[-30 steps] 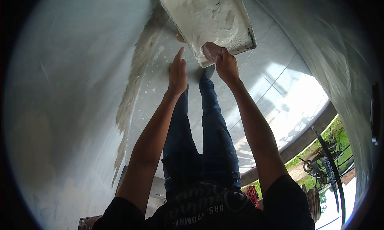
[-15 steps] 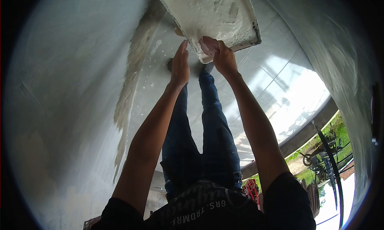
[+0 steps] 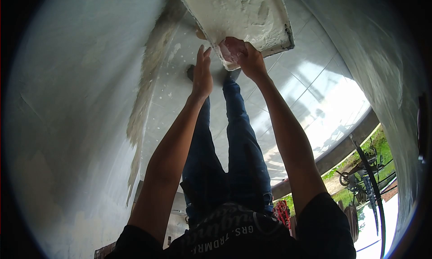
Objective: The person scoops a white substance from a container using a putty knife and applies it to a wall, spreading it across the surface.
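A shallow tray [image 3: 274, 16] of thick whitish putty fills the top middle of the view, its corner pointing down toward me. My right hand [image 3: 253, 63] is closed around a flat pinkish scraper [image 3: 232, 50] with pale smears on it. The scraper is over the tray's near corner, its face turned toward the camera. Just left of that corner is my left hand [image 3: 203, 76], fingers stretched up and a little apart, with nothing seen in them. Its fingertips are close to the tray's left rim.
On the left rises a grey wall [image 3: 85, 88] with a rough unpainted strip [image 3: 150, 74] along its bottom. The pale tiled floor [image 3: 288, 85] has white spatters near that wall. Another smeared wall [image 3: 378, 56] curves along the right. Outdoors at lower right stands a motorbike [image 3: 360, 175].
The scraper has shifted slightly left and turned, so more of its face shows. My left hand's fingers have spread a little. The tray has barely moved.
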A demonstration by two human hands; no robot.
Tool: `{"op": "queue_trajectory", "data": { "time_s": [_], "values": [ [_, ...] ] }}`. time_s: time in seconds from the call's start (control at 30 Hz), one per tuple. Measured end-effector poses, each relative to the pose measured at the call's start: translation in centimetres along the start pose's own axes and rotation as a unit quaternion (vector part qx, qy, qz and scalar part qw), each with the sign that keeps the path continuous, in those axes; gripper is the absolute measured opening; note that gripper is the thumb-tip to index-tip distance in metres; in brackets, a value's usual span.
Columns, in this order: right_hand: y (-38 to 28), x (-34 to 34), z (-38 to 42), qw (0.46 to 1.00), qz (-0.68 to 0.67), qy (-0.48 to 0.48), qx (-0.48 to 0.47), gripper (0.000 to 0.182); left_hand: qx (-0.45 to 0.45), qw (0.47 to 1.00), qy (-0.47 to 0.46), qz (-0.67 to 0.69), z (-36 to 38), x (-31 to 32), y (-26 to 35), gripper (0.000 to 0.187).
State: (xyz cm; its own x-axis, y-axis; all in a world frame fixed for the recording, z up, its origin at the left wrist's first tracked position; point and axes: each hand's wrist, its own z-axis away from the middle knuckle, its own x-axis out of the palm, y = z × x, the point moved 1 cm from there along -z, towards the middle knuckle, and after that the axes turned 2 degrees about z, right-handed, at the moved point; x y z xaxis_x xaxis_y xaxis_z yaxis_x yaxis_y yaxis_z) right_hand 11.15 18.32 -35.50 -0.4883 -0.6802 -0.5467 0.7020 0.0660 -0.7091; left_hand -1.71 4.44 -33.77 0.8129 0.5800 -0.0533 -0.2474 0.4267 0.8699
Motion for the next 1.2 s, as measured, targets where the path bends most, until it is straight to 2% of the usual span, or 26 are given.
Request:
{"op": "queue_trajectory", "data": {
  "time_s": [0.13, 0.2, 0.23, 0.3, 0.33, 0.37, 0.43, 0.63, 0.7, 0.77, 0.83, 0.87, 0.9, 0.93, 0.97, 1.03, 1.07, 1.2],
  "values": [
    [1.0, -0.1, -0.4, 1.0, -0.007, -0.019, 0.005, 0.031, -0.004, 1.0, 0.009, 0.017, -0.3, -0.2, -0.5, 0.067],
    [1.3, -0.6, -0.8, 0.996, -0.065, -0.062, 0.023, 0.036, -0.002, 0.997, 0.003, 0.072, -0.6, -0.9, -1.5, 0.077],
    [1.6, -0.9, -1.1, 0.996, -0.066, -0.062, 0.021, 0.036, 0.0, 0.997, 0.004, 0.071, -0.6, -1.3, -1.9, 0.077],
    [2.0, -1.5, -1.8, 0.98, -0.161, -0.111, -0.024, 0.037, 0.0, 0.996, 0.015, 0.091, -0.6, -1.9, -1.8, 0.076],
    [2.3, -2.3, -1.9, 0.968, -0.193, -0.16, -0.009, 0.036, 0.002, 0.996, 0.016, 0.09, -0.5, -2.1, -1.6, 0.076],
    [2.0, -3.1, -1.7, 0.968, -0.193, -0.16, -0.013, 0.036, -0.012, 0.997, 0.028, 0.078, 0.0, -2.4, -0.5, 0.074],
    [0.9, -4.6, -1.0, 0.907, -0.344, -0.205, 0.13, 0.038, -0.017, 0.997, 0.04, 0.067, 1.0, -2.7, 1.5, 0.073],
    [-4.6, -10.0, 2.7, 0.859, -0.461, -0.209, 0.085, 0.029, 0.088, 0.992, 0.038, 0.084, 3.7, -3.0, 8.1, 0.069],
    [-6.0, -11.2, 3.6, 0.836, -0.505, -0.209, 0.053, 0.035, 0.131, 0.988, 0.035, 0.08, 4.1, -3.2, 10.5, 0.07],
    [-8.0, -12.7, 4.7, 0.839, -0.505, -0.197, 0.045, 0.045, 0.14, 0.987, 0.034, 0.076, 5.4, -2.8, 14.1, 0.072],
    [-11.4, -14.3, 6.2, 0.84, -0.508, -0.185, 0.044, 0.05, 0.194, 0.977, 0.03, 0.086, 6.3, -2.9, 17.1, 0.073],
    [-12.4, -15.0, 6.8, 0.845, -0.501, -0.181, 0.05, 0.051, 0.195, 0.975, 0.04, 0.094, 7.0, -2.9, 18.5, 0.073],
    [-14.7, -15.6, 8.0, 0.833, -0.528, -0.165, 0.028, 0.038, 0.197, 0.974, 0.05, 0.101, 7.4, -3.0, 19.7, 0.073],
    [-15.3, -15.9, 8.4, 0.821, -0.544, -0.169, 0.014, 0.041, 0.257, 0.961, 0.039, 0.094, 7.6, -3.6, 20.0, 0.073],
    [-15.8, -16.1, 8.8, 0.809, -0.561, -0.175, 0.002, 0.043, 0.275, 0.956, 0.042, 0.096, 8.5, -3.7, 21.2, 0.073],
    [-17.5, -16.9, 10.0, 0.81, -0.56, -0.175, -0.019, 0.047, 0.216, 0.926, 0.02, 0.31, 10.2, -4.1, 23.3, 0.074],
    [-17.5, -16.7, 10.1, 0.807, -0.565, -0.17, -0.027, 0.045, 0.319, 0.942, 0.051, 0.092, 10.7, -4.3, 23.5, 0.074],
    [-19.1, -18.0, 11.4, 0.829, -0.541, -0.128, -0.058, 0.037, 0.336, 0.934, 0.065, 0.1, 12.9, -5.2, 25.2, 0.071]
  ]
}}
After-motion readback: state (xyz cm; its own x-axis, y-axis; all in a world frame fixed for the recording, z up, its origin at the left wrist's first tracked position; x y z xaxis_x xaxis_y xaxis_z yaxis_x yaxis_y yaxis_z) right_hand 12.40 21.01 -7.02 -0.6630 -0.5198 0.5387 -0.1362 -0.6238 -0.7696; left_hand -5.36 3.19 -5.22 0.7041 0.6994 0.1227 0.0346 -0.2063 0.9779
